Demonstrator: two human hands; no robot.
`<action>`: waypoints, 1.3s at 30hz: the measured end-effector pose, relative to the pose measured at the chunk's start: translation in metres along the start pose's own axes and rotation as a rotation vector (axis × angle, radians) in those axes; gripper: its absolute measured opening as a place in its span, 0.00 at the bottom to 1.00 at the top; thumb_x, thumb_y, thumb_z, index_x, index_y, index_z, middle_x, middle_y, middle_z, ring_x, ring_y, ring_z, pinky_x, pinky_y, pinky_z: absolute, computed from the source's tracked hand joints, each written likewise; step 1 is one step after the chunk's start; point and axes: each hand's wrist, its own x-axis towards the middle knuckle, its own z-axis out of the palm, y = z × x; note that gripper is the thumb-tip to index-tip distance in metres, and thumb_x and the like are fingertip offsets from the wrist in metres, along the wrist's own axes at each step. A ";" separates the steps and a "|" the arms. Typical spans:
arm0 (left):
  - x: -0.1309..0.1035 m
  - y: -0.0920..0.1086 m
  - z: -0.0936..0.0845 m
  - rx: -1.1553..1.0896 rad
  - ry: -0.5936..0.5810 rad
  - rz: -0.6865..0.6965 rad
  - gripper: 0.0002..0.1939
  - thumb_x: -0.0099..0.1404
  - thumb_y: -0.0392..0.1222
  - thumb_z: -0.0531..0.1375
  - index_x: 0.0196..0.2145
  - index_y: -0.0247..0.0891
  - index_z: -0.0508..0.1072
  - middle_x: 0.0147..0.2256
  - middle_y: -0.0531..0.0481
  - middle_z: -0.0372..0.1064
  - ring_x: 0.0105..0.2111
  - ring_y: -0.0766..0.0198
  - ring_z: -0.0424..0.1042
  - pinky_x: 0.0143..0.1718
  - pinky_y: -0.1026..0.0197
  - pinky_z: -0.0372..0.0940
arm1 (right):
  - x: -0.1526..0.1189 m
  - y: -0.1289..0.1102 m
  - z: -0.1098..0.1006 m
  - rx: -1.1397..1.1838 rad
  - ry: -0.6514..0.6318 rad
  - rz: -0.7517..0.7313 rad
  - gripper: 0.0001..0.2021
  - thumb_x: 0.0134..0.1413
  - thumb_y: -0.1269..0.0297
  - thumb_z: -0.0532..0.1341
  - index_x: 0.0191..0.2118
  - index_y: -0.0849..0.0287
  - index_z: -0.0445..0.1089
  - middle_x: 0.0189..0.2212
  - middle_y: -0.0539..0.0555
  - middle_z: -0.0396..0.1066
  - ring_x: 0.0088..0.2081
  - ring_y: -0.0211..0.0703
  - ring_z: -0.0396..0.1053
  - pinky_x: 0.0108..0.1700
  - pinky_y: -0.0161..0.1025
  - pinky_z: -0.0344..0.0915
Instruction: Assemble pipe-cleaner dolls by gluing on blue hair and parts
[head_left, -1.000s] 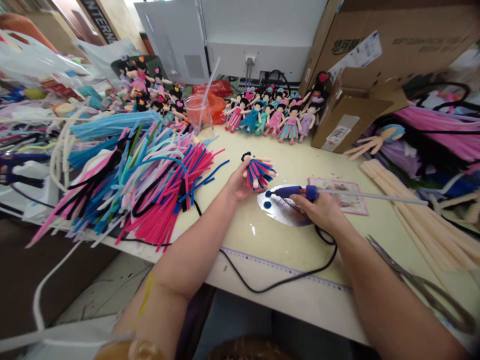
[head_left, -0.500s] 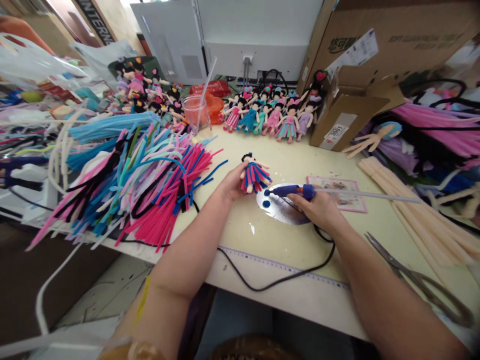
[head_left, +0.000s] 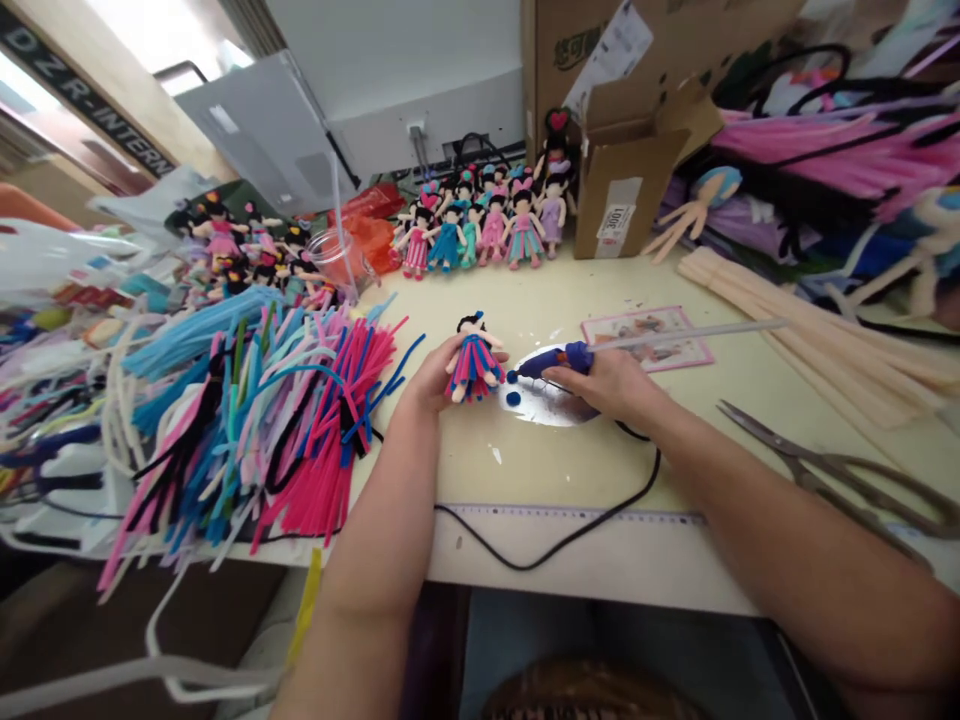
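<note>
A small doll [head_left: 474,362] with black hair and a pink and blue striped skirt is held upright by my left hand [head_left: 436,375], whose fingers wrap behind it. My right hand [head_left: 611,383] grips a blue glue gun [head_left: 553,361] with a long clear glue stick out of its back. The gun's tip points left, at the upper of two small dark blue pompoms [head_left: 513,399] by the left edge of a shiny silver disc [head_left: 551,405]. Whether the tip touches the pompom cannot be made out.
Bundled pipe cleaners [head_left: 247,400] cover the left side. Finished dolls [head_left: 491,225] and a small cardboard box [head_left: 626,185] stand at the back. Right are a pink-edged card [head_left: 679,345], beige strips [head_left: 810,325] and scissors [head_left: 817,465]. A black cable [head_left: 555,555] loops in front.
The camera view has turned and tilted, so the whole scene has shifted. The doll is now more upright in my left hand. The glue gun's tip remains near the upper pompom.
</note>
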 end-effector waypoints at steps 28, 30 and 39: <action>0.004 -0.003 0.005 0.116 -0.073 -0.135 0.23 0.67 0.50 0.49 0.38 0.29 0.75 0.29 0.39 0.75 0.28 0.54 0.76 0.29 0.57 0.71 | 0.000 -0.006 -0.007 -0.038 -0.067 0.015 0.23 0.52 0.43 0.57 0.28 0.59 0.75 0.21 0.54 0.71 0.25 0.41 0.66 0.26 0.36 0.51; 0.004 -0.003 0.007 0.101 -0.043 -0.141 0.22 0.67 0.50 0.49 0.38 0.28 0.75 0.30 0.39 0.75 0.31 0.54 0.77 0.31 0.57 0.71 | 0.000 -0.005 -0.007 -0.043 -0.068 0.017 0.23 0.52 0.42 0.57 0.28 0.59 0.75 0.22 0.55 0.72 0.26 0.42 0.67 0.27 0.36 0.51; 0.003 -0.002 0.012 0.116 -0.036 -0.173 0.22 0.66 0.51 0.50 0.39 0.29 0.75 0.30 0.39 0.75 0.33 0.53 0.77 0.31 0.57 0.72 | 0.000 -0.004 -0.010 -0.062 -0.077 0.033 0.24 0.52 0.42 0.56 0.29 0.60 0.75 0.23 0.56 0.72 0.28 0.44 0.67 0.28 0.36 0.53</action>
